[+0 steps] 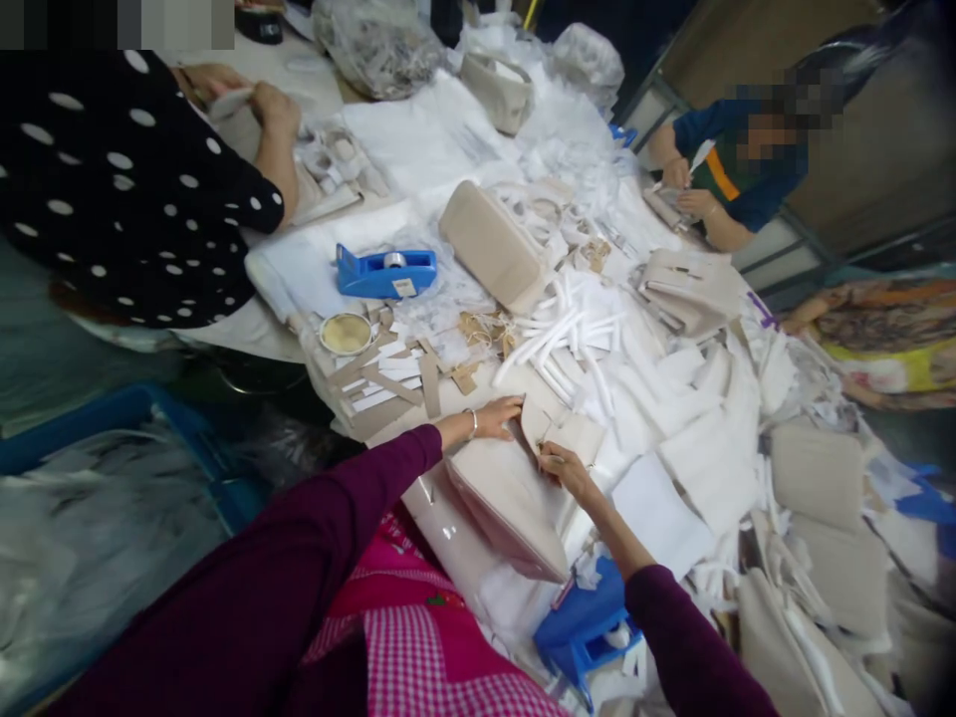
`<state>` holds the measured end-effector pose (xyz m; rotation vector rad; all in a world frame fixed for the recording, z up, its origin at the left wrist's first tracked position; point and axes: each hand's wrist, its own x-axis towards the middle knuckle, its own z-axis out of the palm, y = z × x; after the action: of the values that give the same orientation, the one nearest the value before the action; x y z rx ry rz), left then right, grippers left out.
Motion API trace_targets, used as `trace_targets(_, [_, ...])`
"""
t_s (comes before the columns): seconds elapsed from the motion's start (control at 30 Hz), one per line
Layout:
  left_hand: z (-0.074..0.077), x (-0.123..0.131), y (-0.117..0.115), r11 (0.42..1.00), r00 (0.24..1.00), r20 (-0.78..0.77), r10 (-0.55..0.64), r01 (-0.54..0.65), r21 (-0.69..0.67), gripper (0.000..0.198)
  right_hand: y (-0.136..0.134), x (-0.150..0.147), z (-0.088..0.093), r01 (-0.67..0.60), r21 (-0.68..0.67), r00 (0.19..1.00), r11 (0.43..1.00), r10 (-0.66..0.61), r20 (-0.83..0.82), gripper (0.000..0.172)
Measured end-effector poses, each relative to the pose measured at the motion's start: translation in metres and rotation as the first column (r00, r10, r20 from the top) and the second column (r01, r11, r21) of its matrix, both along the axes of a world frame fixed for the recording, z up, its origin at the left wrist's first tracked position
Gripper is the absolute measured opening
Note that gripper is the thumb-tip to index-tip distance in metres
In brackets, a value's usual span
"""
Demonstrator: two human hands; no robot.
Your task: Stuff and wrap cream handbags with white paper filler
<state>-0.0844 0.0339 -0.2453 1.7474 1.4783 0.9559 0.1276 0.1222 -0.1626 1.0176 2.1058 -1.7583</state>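
From the head camera I have the cream handbag at the near edge of the table, directly ahead of the wearer's pink apron, tilted, with its flap lifted toward the far side. The left hand reaches across to the flap's left edge, fingers extended; whether they grip or only steady it, I cannot tell. The right hand has its fingers drawn in narrow at the flap's near edge; the view is too small and soft for me to say whether they pinch the material itself or some small piece.

I judge the bag light for its bulk, with panels stiff enough to hold their shape and a flap that bends more readily. The surface looks smooth, perhaps a little slippery, and pale enough to mark easily. I would take the body by its firm side edges and the flap near its rim, using flat fingertips rather than nails. Just beyond lie white padding strips; a blue tape dispenser sits near the right forearm.
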Motion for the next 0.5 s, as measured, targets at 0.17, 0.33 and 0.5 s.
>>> trace_targets(0.17, [-0.012,0.002,0.002,0.999,0.986,0.156,0.053,-0.054,0.001,0.049,0.002,-0.003,-0.003,-0.035,-0.049,0.998,0.998,0.037,0.041,0.026])
trace_targets(0.33, [-0.015,0.005,0.002,0.996,0.953,0.292,0.080,-0.091,0.025,0.058,-0.005,-0.006,0.001,-0.046,-0.029,0.998,0.999,0.047,0.048,0.024])
trace_targets(0.5, [-0.021,0.008,0.002,0.990,0.926,0.367,0.091,-0.125,0.071,0.068,-0.006,-0.006,-0.006,-0.089,0.001,0.994,0.996,0.089,0.062,0.031])
